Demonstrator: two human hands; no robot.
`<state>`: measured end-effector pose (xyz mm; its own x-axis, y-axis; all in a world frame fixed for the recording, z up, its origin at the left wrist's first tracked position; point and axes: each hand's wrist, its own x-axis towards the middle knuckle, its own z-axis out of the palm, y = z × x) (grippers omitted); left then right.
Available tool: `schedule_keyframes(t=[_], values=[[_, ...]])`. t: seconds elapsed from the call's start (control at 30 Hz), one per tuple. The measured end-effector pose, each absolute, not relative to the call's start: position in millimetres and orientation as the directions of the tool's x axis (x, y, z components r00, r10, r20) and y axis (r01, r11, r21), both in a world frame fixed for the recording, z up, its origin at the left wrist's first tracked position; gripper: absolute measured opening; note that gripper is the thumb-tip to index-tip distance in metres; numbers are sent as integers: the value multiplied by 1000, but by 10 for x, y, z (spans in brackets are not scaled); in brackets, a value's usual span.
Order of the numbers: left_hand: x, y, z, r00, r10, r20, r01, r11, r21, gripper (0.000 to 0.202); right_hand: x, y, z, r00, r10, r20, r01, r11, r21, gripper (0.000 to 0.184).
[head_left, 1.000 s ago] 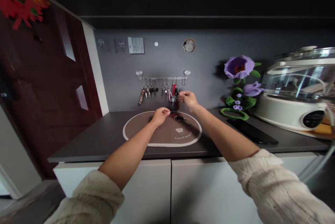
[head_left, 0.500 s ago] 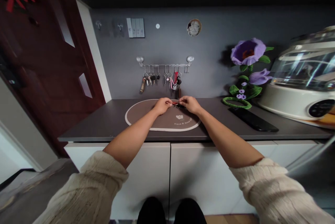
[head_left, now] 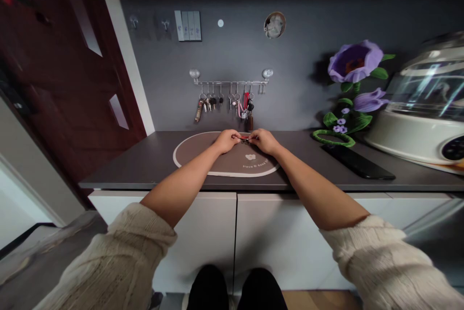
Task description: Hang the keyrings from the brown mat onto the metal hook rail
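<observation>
Above the brown oval mat (head_left: 195, 155), my left hand (head_left: 226, 141) and my right hand (head_left: 266, 141) meet closely, their fingertips pinched. Between them is a small key bunch (head_left: 246, 141) with a red strip on it and metal parts hanging just below. My left fingers grip the red end, and my right fingers hold the other side. Fingers cover much of the bunch, so its exact shape is hidden. Behind the hands, several bunches of keys (head_left: 212, 102) hang from a clear hook rail (head_left: 232, 82) on the grey wall.
A black phone (head_left: 357, 161) lies right of the mat on the dark countertop (head_left: 126, 165). Behind it stand purple fabric flowers (head_left: 355, 63) with a green ring base. A white appliance (head_left: 406, 136) with a clear cover is at far right. A dark red door (head_left: 72, 68) is at left.
My view has tilted down slightly, so the wall and counter sit higher in the picture. Both hands stay over the mat at the key bunch, with only a slight shift of the fingers.
</observation>
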<state>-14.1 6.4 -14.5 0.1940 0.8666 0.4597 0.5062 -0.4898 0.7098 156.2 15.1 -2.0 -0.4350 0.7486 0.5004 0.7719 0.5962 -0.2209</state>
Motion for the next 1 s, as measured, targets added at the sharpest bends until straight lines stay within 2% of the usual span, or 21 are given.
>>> schedule_keyframes(t=[0.2,0.5,0.8,0.9,1.0], values=[[-137,71,-138,205,858,471,502,-505,702,10,1564,159,5,-399,769,500,715,602,-355,11],[-141,84,-133,204,831,517,507,-541,670,11,1578,159,12,-326,820,470,583,566,-583,22],[-132,62,-97,198,803,562,455,-583,673,12,1564,129,30,-325,852,410,350,512,-785,34],[-120,47,-72,202,777,596,465,-612,640,13,1554,100,42,-304,876,374,264,454,-851,33],[-117,18,-43,226,727,648,517,-653,553,16,1551,89,45,-296,896,332,168,391,-905,32]])
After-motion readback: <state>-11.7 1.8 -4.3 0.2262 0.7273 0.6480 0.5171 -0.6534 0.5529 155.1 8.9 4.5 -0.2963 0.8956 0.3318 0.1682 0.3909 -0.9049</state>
